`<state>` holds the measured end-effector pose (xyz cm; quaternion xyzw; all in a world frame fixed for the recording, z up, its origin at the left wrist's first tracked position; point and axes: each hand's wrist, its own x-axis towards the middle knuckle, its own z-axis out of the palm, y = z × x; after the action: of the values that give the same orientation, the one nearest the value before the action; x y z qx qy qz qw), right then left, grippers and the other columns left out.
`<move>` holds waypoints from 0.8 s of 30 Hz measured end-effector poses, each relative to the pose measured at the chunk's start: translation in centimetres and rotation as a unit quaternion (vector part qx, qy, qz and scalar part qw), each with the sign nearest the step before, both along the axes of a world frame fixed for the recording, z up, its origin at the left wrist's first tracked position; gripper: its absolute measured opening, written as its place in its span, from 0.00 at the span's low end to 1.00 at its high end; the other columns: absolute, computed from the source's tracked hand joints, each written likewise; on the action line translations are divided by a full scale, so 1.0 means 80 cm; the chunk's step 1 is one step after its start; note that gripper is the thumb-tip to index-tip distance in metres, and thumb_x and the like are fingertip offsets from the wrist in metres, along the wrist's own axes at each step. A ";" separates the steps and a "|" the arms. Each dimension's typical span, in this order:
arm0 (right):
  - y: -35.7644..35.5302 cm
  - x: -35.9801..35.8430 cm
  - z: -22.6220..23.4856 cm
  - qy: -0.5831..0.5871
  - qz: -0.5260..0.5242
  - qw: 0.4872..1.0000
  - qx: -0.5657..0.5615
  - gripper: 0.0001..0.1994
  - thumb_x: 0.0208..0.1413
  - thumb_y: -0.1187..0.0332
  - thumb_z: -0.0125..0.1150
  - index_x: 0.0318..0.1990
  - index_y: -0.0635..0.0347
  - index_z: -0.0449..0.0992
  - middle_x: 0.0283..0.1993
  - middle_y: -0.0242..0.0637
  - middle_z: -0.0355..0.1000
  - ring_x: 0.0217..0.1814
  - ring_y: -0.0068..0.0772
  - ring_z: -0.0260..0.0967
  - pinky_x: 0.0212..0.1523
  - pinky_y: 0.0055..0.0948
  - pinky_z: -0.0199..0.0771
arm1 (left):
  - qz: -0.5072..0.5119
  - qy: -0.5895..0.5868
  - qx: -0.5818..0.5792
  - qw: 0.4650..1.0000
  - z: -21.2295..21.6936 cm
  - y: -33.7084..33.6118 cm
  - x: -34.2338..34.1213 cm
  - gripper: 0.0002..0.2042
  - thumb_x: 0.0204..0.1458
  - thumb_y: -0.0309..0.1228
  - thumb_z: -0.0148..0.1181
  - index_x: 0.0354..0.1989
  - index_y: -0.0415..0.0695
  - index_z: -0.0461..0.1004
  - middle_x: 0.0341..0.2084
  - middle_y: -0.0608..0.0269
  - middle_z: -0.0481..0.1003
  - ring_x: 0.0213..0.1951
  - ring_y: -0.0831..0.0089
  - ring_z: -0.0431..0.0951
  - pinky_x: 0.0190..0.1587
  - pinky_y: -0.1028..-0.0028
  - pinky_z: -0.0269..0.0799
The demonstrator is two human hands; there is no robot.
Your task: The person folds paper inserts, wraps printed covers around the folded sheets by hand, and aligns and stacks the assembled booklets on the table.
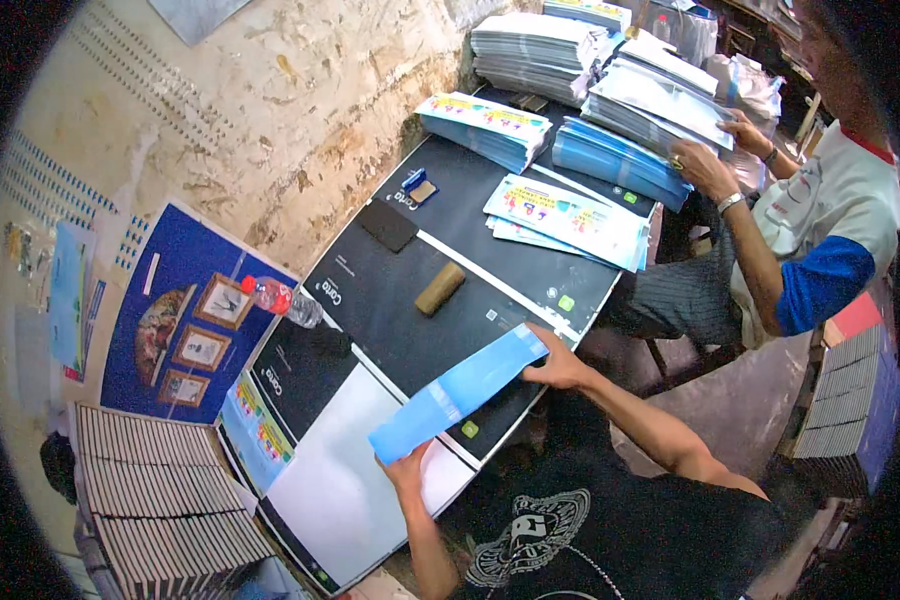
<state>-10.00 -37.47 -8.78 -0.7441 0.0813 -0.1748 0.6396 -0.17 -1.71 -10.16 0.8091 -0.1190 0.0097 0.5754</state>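
I hold a stack of light blue printed sheets (pixel 457 393) edge-up above the black table (pixel 390 290). My left hand (pixel 407 468) grips its lower left end, and my right hand (pixel 557 366) grips its upper right end. The stack slants from lower left to upper right over the table's near edge. A white sheet (pixel 342 480) lies on the table just left of my left hand.
A brown wooden block (pixel 439 288), a black pad (pixel 388 226) and a plastic bottle with a red label (pixel 281 300) lie on the table. Stacks of colourful printed covers (pixel 568 218) fill the far end. A seated person (pixel 810 240) at the right handles blue stacks (pixel 620 160). Bundled booklets (pixel 160 500) sit lower left.
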 end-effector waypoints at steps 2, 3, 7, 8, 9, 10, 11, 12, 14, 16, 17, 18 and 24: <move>0.008 0.009 -0.045 0.024 -0.034 0.999 -0.016 0.29 0.43 0.68 0.70 0.56 0.65 0.70 0.46 0.34 0.76 0.51 0.28 0.71 0.57 0.33 0.70 | 0.049 0.051 -0.125 0.990 0.002 -0.012 -0.002 0.28 0.32 0.24 0.84 0.44 0.36 0.76 0.40 0.58 0.79 0.41 0.65 0.79 0.48 0.64 0.76; 0.013 0.003 -0.044 0.022 -0.031 0.999 -0.018 0.29 0.43 0.68 0.70 0.56 0.65 0.70 0.46 0.34 0.76 0.51 0.28 0.71 0.57 0.33 0.70 | 0.051 0.049 -0.127 0.989 0.004 -0.010 -0.008 0.28 0.32 0.24 0.84 0.44 0.36 0.76 0.40 0.58 0.79 0.41 0.65 0.79 0.48 0.64 0.76; 0.012 -0.023 0.081 0.156 0.026 0.986 0.055 0.47 0.42 0.59 0.71 0.69 0.74 0.58 0.64 0.58 0.67 0.67 0.47 0.64 0.68 0.42 0.63 | 0.081 0.069 -0.071 0.992 0.058 -0.025 -0.016 0.26 0.33 0.21 0.81 0.45 0.36 0.77 0.39 0.59 0.80 0.40 0.68 0.80 0.46 0.65 0.77; 0.015 -0.032 0.113 0.137 0.058 0.988 0.038 0.45 0.44 0.58 0.73 0.68 0.74 0.59 0.63 0.56 0.68 0.66 0.46 0.65 0.67 0.41 0.64 | 0.086 0.100 -0.091 0.987 0.083 -0.019 -0.027 0.26 0.34 0.20 0.80 0.45 0.36 0.78 0.39 0.59 0.81 0.40 0.69 0.81 0.45 0.65 0.77; 0.012 -0.035 0.120 0.128 0.087 0.987 0.030 0.44 0.46 0.58 0.74 0.67 0.73 0.60 0.62 0.55 0.68 0.66 0.44 0.66 0.66 0.41 0.65 | 0.088 0.099 -0.092 0.987 0.089 -0.018 -0.028 0.26 0.34 0.20 0.80 0.45 0.36 0.78 0.39 0.59 0.81 0.40 0.69 0.81 0.45 0.65 0.77; 0.012 -0.037 0.110 0.129 0.090 0.987 0.029 0.44 0.46 0.58 0.74 0.67 0.73 0.60 0.62 0.55 0.68 0.66 0.44 0.66 0.66 0.41 0.65 | 0.085 0.148 -0.091 0.981 0.093 -0.016 -0.025 0.25 0.35 0.20 0.80 0.45 0.36 0.78 0.39 0.60 0.81 0.40 0.69 0.81 0.46 0.66 0.77; 0.013 -0.039 0.089 0.102 0.075 0.992 0.020 0.38 0.47 0.56 0.75 0.61 0.70 0.66 0.55 0.51 0.74 0.58 0.40 0.71 0.60 0.39 0.70 | 0.082 0.198 -0.090 0.973 0.095 -0.016 -0.023 0.24 0.36 0.20 0.79 0.45 0.36 0.78 0.38 0.60 0.81 0.40 0.70 0.81 0.46 0.66 0.78; 0.016 -0.038 0.072 0.075 0.062 0.995 0.010 0.32 0.48 0.54 0.77 0.54 0.67 0.73 0.47 0.47 0.79 0.50 0.35 0.76 0.53 0.36 0.76 | 0.086 0.199 -0.090 0.972 0.093 -0.015 -0.022 0.24 0.36 0.20 0.79 0.45 0.36 0.78 0.38 0.60 0.81 0.40 0.70 0.81 0.46 0.66 0.78; 0.019 -0.036 0.050 0.116 0.046 0.991 0.054 0.31 0.48 0.51 0.77 0.51 0.66 0.75 0.45 0.46 0.79 0.49 0.37 0.77 0.51 0.37 0.76 | 0.066 0.252 -0.078 0.962 0.074 -0.016 -0.019 0.24 0.37 0.23 0.80 0.46 0.37 0.78 0.38 0.60 0.81 0.38 0.68 0.81 0.46 0.67 0.78; 0.020 -0.030 0.027 0.162 -0.012 0.985 0.067 0.28 0.50 0.47 0.75 0.46 0.65 0.79 0.41 0.46 0.81 0.44 0.44 0.80 0.48 0.40 0.78 | 0.081 0.250 -0.049 0.964 0.062 -0.019 -0.011 0.28 0.38 0.25 0.80 0.50 0.36 0.75 0.43 0.57 0.80 0.43 0.67 0.80 0.49 0.66 0.77; 0.019 -0.033 0.018 0.166 -0.007 0.984 0.065 0.28 0.50 0.47 0.75 0.46 0.65 0.79 0.41 0.46 0.81 0.44 0.44 0.80 0.48 0.40 0.78 | 0.092 0.244 -0.020 0.965 0.050 -0.022 -0.009 0.31 0.39 0.27 0.80 0.54 0.36 0.73 0.47 0.55 0.78 0.48 0.66 0.79 0.52 0.65 0.75; 0.024 -0.026 0.019 0.171 -0.046 0.984 0.014 0.29 0.50 0.46 0.74 0.47 0.65 0.79 0.41 0.48 0.81 0.44 0.46 0.80 0.48 0.41 0.78 | 0.205 0.108 0.005 0.973 0.018 -0.010 0.001 0.39 0.42 0.30 0.80 0.62 0.36 0.64 0.57 0.51 0.71 0.59 0.62 0.71 0.60 0.61 0.68; 0.020 -0.035 -0.009 0.203 -0.122 0.971 -0.025 0.30 0.50 0.46 0.73 0.45 0.68 0.79 0.40 0.54 0.80 0.43 0.49 0.81 0.46 0.43 0.79 | -0.040 -0.041 0.051 0.997 0.179 -0.212 0.004 0.17 0.54 0.39 0.70 0.44 0.41 0.78 0.36 0.57 0.80 0.41 0.63 0.80 0.47 0.64 0.72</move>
<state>-12.77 -35.90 -9.49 -0.7643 0.2954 -0.0990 0.5646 0.11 -18.67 4.13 0.8308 -0.1748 0.0136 0.5283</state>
